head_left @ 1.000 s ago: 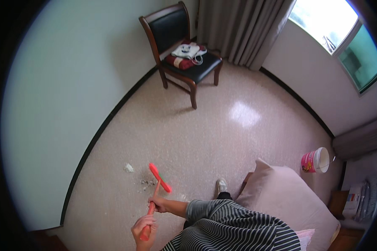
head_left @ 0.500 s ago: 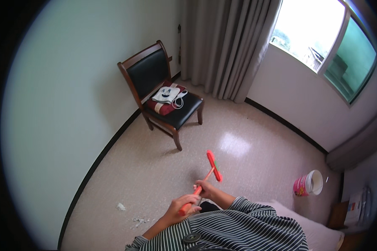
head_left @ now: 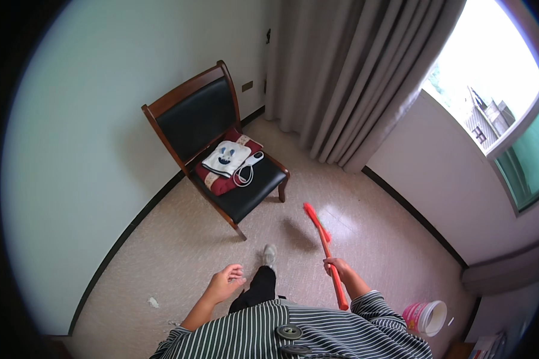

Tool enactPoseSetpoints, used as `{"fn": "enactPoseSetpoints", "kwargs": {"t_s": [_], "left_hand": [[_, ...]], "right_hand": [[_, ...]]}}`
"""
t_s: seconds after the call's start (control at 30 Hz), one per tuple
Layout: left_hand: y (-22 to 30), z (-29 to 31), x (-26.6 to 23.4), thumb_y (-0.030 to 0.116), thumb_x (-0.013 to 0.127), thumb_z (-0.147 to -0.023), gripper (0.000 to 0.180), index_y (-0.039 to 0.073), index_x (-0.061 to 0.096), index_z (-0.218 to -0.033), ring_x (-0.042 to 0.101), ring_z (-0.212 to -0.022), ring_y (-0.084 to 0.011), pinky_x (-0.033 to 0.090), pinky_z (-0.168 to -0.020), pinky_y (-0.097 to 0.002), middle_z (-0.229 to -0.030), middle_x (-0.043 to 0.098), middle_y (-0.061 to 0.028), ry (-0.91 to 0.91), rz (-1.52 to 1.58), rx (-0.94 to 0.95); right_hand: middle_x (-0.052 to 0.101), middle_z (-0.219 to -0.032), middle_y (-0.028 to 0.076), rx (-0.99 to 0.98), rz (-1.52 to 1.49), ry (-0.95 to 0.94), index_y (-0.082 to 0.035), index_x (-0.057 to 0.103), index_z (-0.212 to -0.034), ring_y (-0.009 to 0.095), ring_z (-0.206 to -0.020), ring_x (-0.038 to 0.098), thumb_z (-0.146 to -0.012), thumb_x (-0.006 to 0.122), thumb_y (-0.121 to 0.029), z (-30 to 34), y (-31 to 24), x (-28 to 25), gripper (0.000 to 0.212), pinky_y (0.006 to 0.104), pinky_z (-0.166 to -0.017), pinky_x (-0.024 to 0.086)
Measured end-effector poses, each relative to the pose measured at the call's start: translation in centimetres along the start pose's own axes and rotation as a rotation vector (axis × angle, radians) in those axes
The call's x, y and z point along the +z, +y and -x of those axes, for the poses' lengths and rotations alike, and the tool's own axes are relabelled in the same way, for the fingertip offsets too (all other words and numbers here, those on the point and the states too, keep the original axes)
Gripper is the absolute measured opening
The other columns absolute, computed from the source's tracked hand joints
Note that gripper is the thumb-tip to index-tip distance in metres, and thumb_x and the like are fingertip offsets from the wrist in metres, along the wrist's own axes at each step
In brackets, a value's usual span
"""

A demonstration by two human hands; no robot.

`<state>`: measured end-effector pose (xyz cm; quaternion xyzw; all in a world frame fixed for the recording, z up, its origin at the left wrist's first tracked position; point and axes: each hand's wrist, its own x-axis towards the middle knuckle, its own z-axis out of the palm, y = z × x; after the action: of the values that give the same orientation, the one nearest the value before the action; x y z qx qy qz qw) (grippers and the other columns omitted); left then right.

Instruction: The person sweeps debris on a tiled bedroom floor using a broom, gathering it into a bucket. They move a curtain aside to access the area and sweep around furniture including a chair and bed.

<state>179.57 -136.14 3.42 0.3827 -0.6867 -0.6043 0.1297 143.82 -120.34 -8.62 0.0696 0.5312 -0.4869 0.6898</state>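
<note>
One broom (head_left: pixel 326 246), gripped in the right hand (head_left: pixel 338 267), fingers round its handle (head_left: pixel 339 290). I read long axis forward, head (head_left: pixel 314 216) ahead, slightly left of that hand. Left hand (head_left: pixel 226 282) empty, loosely open, farther off.

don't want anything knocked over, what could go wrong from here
Only the right hand grips the broom, so a wide swing might bump the chair. A bump could slide the white corded device off it. The white clump on the floor could get stepped on.
</note>
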Motion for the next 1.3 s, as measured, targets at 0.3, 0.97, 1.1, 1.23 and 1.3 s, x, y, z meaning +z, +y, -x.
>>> {"fn": "enactPoseSetpoints", "kwargs": {"t_s": [0.3, 0.97, 1.1, 1.23, 1.3], "left_hand": [[6.8, -25.6, -2.5, 0.015, 0.060, -0.071, 0.031, 0.000, 0.049, -0.096, 0.057, -0.080, -0.0187, 0.045, -0.068, -0.0287, -0.086, 0.058, -0.0126, 0.059, -0.054, 0.142], [14.3, -49.4, 0.0, 0.014, 0.060, -0.071, 0.023, 0.000, 0.055, -0.088, 0.058, -0.077, -0.0200, 0.044, -0.069, -0.0285, -0.082, 0.059, -0.0107, 0.571, -0.010, -0.516], [16.4, -52.2, 1.6, 0.014, 0.062, -0.070, 0.025, -0.001, 0.055, -0.087, 0.058, -0.077, -0.0221, 0.046, -0.068, -0.0289, -0.082, 0.059, -0.0130, 0.600, -0.028, -0.724], [15.8, -55.2, 2.1, 0.013, 0.063, -0.069, 0.024, -0.001, 0.055, -0.086, 0.058, -0.075, -0.0221, 0.046, -0.067, -0.0289, -0.081, 0.059, -0.0125, 0.613, -0.033, -0.752], [16.4, -55.6, 2.5, 0.013, 0.063, -0.069, 0.023, 0.000, 0.055, -0.086, 0.058, -0.075, -0.0217, 0.046, -0.067, -0.0290, -0.081, 0.059, -0.0121, 0.647, -0.025, -0.760]], "right_hand": [[0.052, -0.057, 0.008, 0.164, 0.547, 0.247, -0.003, 0.051, -0.075, 0.020, -0.048, 0.052, -0.077, 0.052, -0.020, -11.5, -17.1, -4.7, 0.017, 0.0314, -0.047, 0.044], [0.055, -0.091, 0.016, -0.394, 1.982, 0.254, -0.001, 0.050, -0.098, 0.034, -0.082, 0.054, -0.082, 0.040, -0.031, -57.2, -59.4, 11.7, 0.036, 0.0420, -0.069, 0.044], [0.054, -0.091, 0.018, -0.188, 1.792, 0.222, 0.000, 0.048, -0.098, 0.034, -0.082, 0.054, -0.082, 0.042, -0.026, -60.3, -62.1, 19.8, 0.032, 0.0399, -0.069, 0.045], [0.054, -0.087, 0.021, -0.149, 1.754, 0.172, 0.002, 0.042, -0.100, 0.033, -0.080, 0.055, -0.081, 0.044, -0.017, -63.5, -62.2, 16.9, 0.027, 0.0398, -0.067, 0.045], [0.054, -0.087, 0.021, -0.179, 1.798, 0.091, 0.002, 0.042, -0.100, 0.033, -0.080, 0.055, -0.081, 0.043, -0.016, -62.0, -60.4, 11.8, 0.026, 0.0398, -0.066, 0.045]]}}
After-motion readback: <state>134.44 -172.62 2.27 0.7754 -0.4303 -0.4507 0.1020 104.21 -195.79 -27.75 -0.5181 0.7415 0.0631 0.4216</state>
